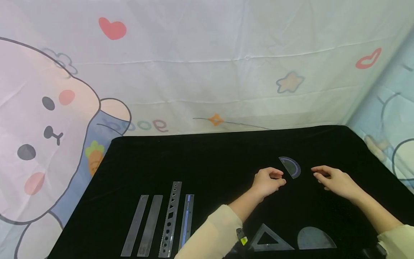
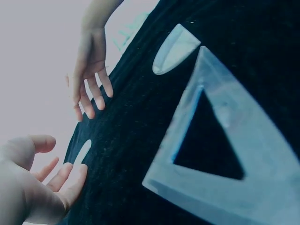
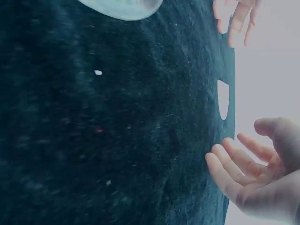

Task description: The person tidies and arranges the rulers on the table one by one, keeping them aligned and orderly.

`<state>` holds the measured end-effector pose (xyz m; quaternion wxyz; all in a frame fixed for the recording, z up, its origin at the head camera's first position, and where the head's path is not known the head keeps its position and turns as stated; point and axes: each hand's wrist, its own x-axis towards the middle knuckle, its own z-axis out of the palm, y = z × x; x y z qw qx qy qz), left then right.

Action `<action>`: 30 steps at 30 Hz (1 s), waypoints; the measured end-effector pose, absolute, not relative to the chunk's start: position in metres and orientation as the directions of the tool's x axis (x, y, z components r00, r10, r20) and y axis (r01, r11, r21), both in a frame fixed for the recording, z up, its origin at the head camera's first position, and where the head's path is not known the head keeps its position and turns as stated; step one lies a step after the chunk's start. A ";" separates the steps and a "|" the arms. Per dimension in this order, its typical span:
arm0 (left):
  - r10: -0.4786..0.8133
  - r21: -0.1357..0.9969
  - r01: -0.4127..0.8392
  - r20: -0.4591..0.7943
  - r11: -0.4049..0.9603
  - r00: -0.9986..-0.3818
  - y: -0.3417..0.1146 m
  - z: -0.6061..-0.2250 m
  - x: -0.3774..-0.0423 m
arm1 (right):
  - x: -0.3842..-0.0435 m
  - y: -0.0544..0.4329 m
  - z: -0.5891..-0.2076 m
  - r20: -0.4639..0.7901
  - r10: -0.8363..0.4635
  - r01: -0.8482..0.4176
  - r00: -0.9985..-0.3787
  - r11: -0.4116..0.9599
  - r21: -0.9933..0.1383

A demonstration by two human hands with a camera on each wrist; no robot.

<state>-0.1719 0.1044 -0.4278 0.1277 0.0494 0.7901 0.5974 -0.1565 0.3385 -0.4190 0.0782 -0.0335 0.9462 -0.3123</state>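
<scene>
A small clear protractor [image 1: 290,167] with a purple arc lies on the black cloth between the two hands, tilted. To its left is my left hand [image 1: 268,182], fingers relaxed and holding nothing, its fingertips apart from the protractor. My right hand [image 1: 334,181] hovers to the right of it, also holding nothing, fingers loosely bent. In the left wrist view the left hand [image 2: 42,180] shows spread fingers; in the right wrist view the right hand [image 3: 255,171] looks much the same. Nearer the front lie a clear triangle [image 1: 279,246] and a larger protractor [image 1: 315,239].
Several straight rulers lie side by side at the front left, among them a stencil ruler [image 1: 170,219] with cut-out shapes and a ruler with a blue stripe [image 1: 187,223]. The left sleeve partly covers that one's side. A printed curtain [image 1: 207,72] hangs behind the black table [image 1: 226,151].
</scene>
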 end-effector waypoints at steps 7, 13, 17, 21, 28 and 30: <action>0.188 0.973 -0.119 -0.156 0.196 -0.970 0.110 -0.428 -0.182 | -0.172 0.338 -0.422 -0.159 -0.110 0.015 -0.981 0.777 -0.629; 0.147 0.974 -0.177 -0.197 0.139 -0.969 0.112 -0.427 -0.187 | -0.185 0.334 -0.425 -0.195 -0.106 0.050 -0.975 0.750 -0.660; 0.122 0.974 -0.202 -0.214 0.106 -0.969 0.113 -0.428 -0.192 | -0.193 0.331 -0.424 -0.209 -0.111 0.063 -0.972 0.729 -0.682; 0.099 0.972 -0.218 -0.227 0.091 -0.969 0.115 -0.429 -0.197 | -0.201 0.328 -0.422 -0.217 -0.112 0.076 -0.970 0.709 -0.701; 0.102 0.964 -0.260 -0.264 0.056 -0.959 0.119 -0.428 -0.202 | -0.212 0.323 -0.422 -0.246 -0.090 0.131 -0.965 0.647 -0.751; 0.104 0.961 -0.274 -0.277 0.048 -0.955 0.120 -0.427 -0.203 | -0.214 0.321 -0.423 -0.251 -0.080 0.143 -0.965 0.640 -0.755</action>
